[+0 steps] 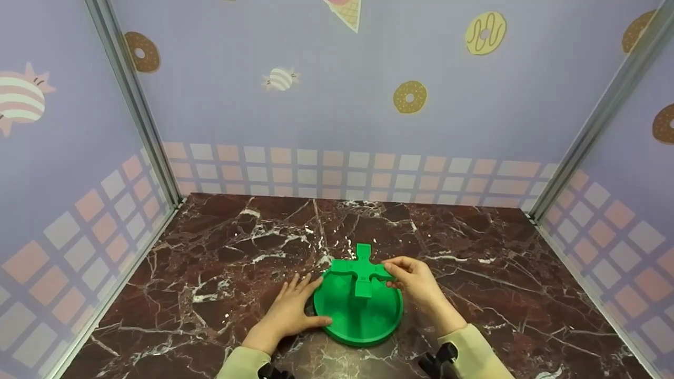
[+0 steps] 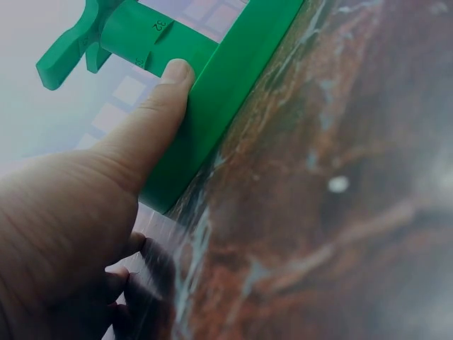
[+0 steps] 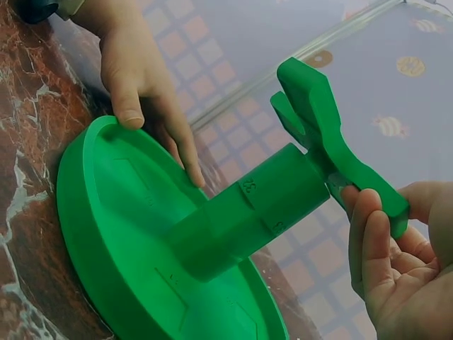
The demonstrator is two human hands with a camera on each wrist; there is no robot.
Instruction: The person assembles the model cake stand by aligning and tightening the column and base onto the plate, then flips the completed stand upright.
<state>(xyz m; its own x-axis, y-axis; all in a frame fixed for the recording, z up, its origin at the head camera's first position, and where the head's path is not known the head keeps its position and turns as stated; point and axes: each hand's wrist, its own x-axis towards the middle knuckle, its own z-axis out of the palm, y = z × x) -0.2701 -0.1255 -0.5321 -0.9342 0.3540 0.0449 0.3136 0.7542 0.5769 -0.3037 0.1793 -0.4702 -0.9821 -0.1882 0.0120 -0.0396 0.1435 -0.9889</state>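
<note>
A round green tray [image 1: 363, 341] with a raised rim stands on the table. From its middle rises a green stepped column [image 3: 244, 212] marked with numbers, topped by a green cross-shaped piece [image 1: 363, 271] with flared arms. With thumb and fingers, my right hand [image 1: 416, 284] pinches the cross piece's right arm. My left hand [image 1: 289, 313] rests at the tray's left side, fingers spread and fairly straight; its thumb [image 2: 152, 117] lies over the rim. In the right wrist view, faint raised shapes show on the tray's floor. Part of the left fingers is hidden in the left wrist view.
The tabletop [image 1: 221, 252] is dark red-brown with a white-veined marble pattern. A lilac back wall [image 1: 316, 116] with printed sweets and checks stands behind it. Side panels with metal corner posts [image 1: 137, 105] close in the left and right.
</note>
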